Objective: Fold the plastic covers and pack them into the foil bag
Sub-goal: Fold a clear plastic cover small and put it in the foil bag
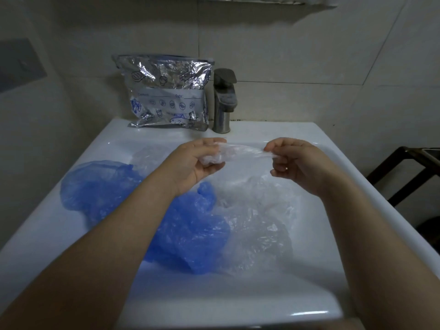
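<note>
Nearest the camera runs the front rim of the white ceramic sink (238, 315), with bare basin just behind it. Crumpled blue plastic covers (190, 234) spread from the sink's left edge toward the middle, touching a heap of clear crinkled plastic covers (257, 225) that reaches toward the right edge. Above the basin, the left hand (197, 160) grips one bunched end of a clear plastic cover (235, 152), and the right hand (292, 160) pinches the other end, pulling it into a strip between them. At the back rim the silver printed foil bag (166, 94) stands against the wall, just beside the grey metal tap (223, 101).
</note>
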{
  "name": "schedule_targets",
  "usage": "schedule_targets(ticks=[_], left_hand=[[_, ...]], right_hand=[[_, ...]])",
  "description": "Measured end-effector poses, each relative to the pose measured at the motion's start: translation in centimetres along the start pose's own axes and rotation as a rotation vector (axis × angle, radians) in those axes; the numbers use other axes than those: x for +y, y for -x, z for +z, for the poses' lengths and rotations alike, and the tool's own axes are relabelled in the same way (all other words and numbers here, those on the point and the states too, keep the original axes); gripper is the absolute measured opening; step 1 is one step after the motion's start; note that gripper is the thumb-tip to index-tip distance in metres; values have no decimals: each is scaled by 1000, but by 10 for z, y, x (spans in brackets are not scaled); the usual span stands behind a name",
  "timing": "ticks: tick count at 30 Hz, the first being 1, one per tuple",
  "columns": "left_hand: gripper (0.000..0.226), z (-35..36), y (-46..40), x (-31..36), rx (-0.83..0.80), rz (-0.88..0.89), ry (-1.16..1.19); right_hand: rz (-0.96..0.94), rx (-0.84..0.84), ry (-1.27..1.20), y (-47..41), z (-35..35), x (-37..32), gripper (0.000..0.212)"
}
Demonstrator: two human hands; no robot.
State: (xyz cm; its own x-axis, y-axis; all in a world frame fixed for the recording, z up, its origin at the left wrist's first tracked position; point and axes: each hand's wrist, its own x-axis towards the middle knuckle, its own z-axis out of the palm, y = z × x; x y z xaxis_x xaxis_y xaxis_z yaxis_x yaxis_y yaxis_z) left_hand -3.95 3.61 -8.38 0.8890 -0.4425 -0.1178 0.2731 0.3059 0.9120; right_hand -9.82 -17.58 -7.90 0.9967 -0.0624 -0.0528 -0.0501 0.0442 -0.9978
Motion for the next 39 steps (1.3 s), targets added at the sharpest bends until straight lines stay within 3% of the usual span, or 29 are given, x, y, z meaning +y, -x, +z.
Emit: schedule_targets(ticks=[4, 6, 10, 19, 24, 29, 35, 39], left_hand=[[16, 1, 1, 0, -41, -73, 106], [15, 1, 2, 2, -59, -105, 183], [21, 0, 8, 7, -89, -128, 327], [46, -4, 3, -2, -131, -101, -80], [51, -2, 3, -3, -128, -60, -231], [24, 3, 4, -5, 74, 78, -565], [6, 8, 8, 0, 4, 93, -443], [22, 8, 10, 3, -23, 77, -314]], right_hand=[[-6, 69, 272, 0, 0, 2, 8], [-64, 94, 413, -1, 0, 4, 13], [-198, 152, 470, -2, 3, 4, 16], [-149, 141, 535, -7, 1, 10, 15], [-141, 152, 456, -5, 1, 8, 14], [-119, 127, 412, -3, 1, 7, 10], [-125, -30, 264, 4, -6, 0, 14], [-156, -54, 99, 4, -6, -2, 32]])
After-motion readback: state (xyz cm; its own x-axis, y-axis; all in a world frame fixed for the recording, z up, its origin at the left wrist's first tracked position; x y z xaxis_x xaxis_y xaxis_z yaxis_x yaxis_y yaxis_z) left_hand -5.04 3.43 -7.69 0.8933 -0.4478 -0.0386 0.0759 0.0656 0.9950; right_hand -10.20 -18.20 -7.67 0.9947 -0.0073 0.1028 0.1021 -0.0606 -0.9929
